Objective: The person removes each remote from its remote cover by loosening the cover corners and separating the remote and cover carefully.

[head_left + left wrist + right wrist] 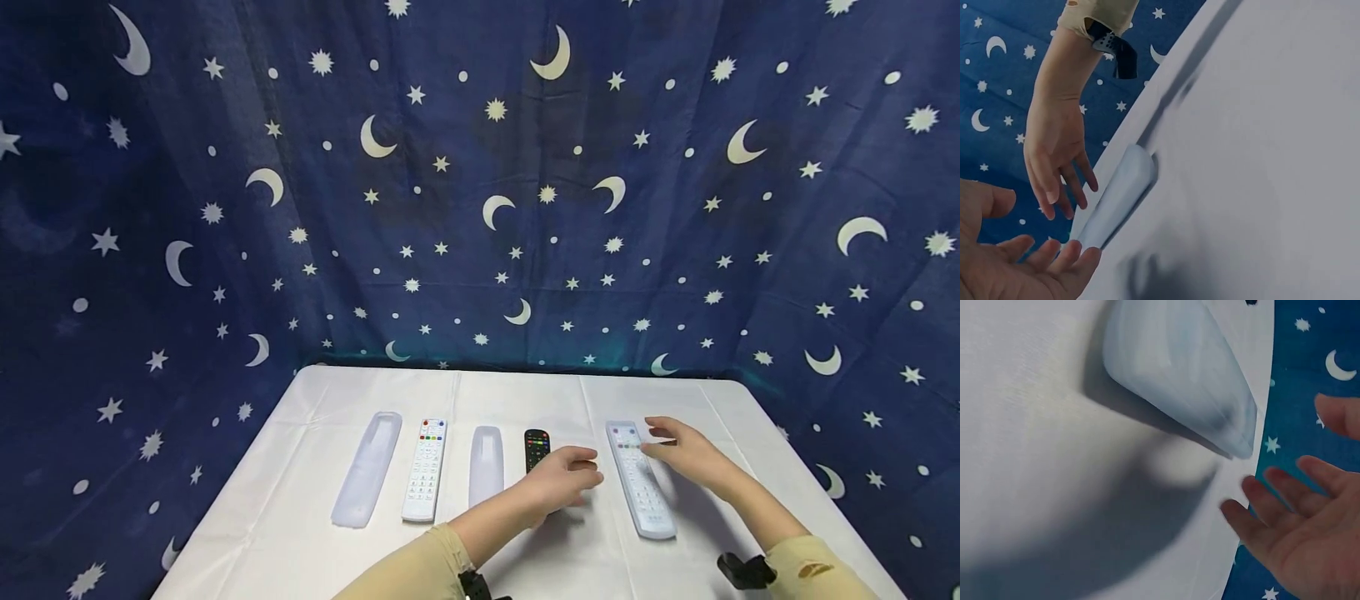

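A white remote control in a translucent sleeve lies on the table between the two hands. To its left hovers my left hand, fingers loosely bent with nothing in them. My right hand is at its upper right side, thumb and fingers apart and holding nothing. The right wrist view shows a gap between the right hand and the sleeved remote. Beneath the left hand, a black remote is partly hidden by that hand and forearm.
Left of the hands lie a translucent sleeve, a white remote and a shorter translucent sleeve, partly covered by the left forearm. All rest on a white-clothed table. A dark blue star-and-moon curtain hangs behind and beside it.
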The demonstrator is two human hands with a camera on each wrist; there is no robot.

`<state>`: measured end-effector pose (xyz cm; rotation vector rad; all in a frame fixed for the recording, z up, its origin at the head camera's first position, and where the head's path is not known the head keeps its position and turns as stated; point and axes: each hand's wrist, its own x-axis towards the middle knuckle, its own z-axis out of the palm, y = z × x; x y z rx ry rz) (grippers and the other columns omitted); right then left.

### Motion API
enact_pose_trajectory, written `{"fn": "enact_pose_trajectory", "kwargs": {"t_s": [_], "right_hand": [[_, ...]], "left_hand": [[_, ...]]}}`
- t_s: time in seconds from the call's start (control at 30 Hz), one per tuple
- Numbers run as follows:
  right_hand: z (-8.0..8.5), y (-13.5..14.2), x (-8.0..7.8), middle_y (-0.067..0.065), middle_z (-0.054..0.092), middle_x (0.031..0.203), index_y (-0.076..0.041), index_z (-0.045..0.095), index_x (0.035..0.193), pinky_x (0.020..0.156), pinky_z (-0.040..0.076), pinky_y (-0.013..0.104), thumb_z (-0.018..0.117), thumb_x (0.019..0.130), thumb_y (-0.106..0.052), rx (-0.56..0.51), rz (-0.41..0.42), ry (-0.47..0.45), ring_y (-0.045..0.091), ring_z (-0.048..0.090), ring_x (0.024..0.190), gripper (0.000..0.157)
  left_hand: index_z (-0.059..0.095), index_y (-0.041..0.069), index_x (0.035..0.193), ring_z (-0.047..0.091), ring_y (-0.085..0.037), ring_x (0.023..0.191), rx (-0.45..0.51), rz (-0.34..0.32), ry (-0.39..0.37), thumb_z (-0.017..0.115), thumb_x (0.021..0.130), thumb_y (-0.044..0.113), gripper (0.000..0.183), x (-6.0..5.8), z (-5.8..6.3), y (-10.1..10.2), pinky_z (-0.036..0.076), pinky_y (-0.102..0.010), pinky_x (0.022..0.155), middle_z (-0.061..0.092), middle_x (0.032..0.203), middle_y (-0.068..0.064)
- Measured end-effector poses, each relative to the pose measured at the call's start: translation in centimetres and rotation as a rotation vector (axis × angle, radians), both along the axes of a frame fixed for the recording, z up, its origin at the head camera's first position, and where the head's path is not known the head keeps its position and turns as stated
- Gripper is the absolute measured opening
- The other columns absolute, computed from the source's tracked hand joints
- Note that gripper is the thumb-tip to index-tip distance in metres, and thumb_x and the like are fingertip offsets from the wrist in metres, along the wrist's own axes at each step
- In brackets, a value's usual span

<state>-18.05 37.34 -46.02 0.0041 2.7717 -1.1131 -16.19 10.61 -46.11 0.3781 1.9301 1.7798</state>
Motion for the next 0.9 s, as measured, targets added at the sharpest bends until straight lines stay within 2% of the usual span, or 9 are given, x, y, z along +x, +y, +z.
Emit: {"fn": "enact_pose_trajectory", "kwargs": {"t_s": [0.13,0.23,0.4,0.57,0.73,0.9], "right_hand": [[0.1,0.9,-0.2,0.040,0.042,0.145,0.012,0.032,0.150,0.095,0.052,0.055,0.067,0.099,-0.032,-0.057,-0.018,-0.121,0.047,0.053,0.123,0.076],[-0.1,1.5,-0.2,0.039,0.045,0.141,0.013,0.032,0.149,0.087,0.057,0.049,0.068,0.098,-0.030,-0.109,-0.038,-0.189,0.039,0.060,0.114,0.076],[-0.6,1.9,0.0,0.032,0.054,0.132,0.014,0.034,0.148,0.081,0.060,0.046,0.069,0.097,-0.026,-0.203,-0.065,-0.272,0.035,0.063,0.107,0.073],[-1.0,2.0,0.2,0.023,0.060,0.122,0.015,0.035,0.147,0.080,0.060,0.046,0.070,0.095,-0.021,-0.256,-0.082,-0.323,0.029,0.065,0.098,0.072],[-1.2,2.2,0.2,0.020,0.062,0.114,0.014,0.035,0.148,0.079,0.061,0.044,0.070,0.093,-0.015,-0.310,-0.114,-0.361,0.028,0.064,0.093,0.072],[-1.6,2.3,0.2,0.020,0.061,0.112,0.013,0.036,0.148,0.077,0.061,0.043,0.071,0.089,-0.010,-0.356,-0.136,-0.389,0.028,0.064,0.092,0.072]], "left_hand": [[0.057,-0.002,0.137,0.064,-0.035,0.114,0.031,0.051,-0.068,0.067,0.093,0.012,0.047,0.0,-0.2,2.2,0.055,-0.055,0.092,0.065,0.121,-0.012],[0.056,-0.004,0.137,0.063,-0.039,0.113,0.041,0.107,-0.125,0.067,0.092,0.009,0.048,0.1,-0.4,3.7,0.056,-0.055,0.090,0.062,0.120,-0.014],[0.054,-0.003,0.138,0.063,-0.036,0.106,0.026,0.186,-0.224,0.068,0.091,0.009,0.050,0.1,-0.9,5.4,0.059,-0.051,0.083,0.061,0.116,-0.019],[0.053,-0.004,0.138,0.064,-0.034,0.099,0.021,0.221,-0.293,0.067,0.091,0.006,0.050,-0.4,-1.4,6.5,0.061,-0.049,0.080,0.061,0.111,-0.019],[0.049,-0.007,0.139,0.065,-0.033,0.094,0.016,0.234,-0.307,0.065,0.091,0.002,0.051,-0.8,-1.8,7.3,0.062,-0.047,0.077,0.059,0.106,-0.014],[0.050,-0.008,0.138,0.067,-0.031,0.085,-0.071,0.258,-0.260,0.065,0.090,-0.001,0.051,-1.0,-1.9,8.0,0.063,-0.043,0.071,0.057,0.097,-0.014]]}}
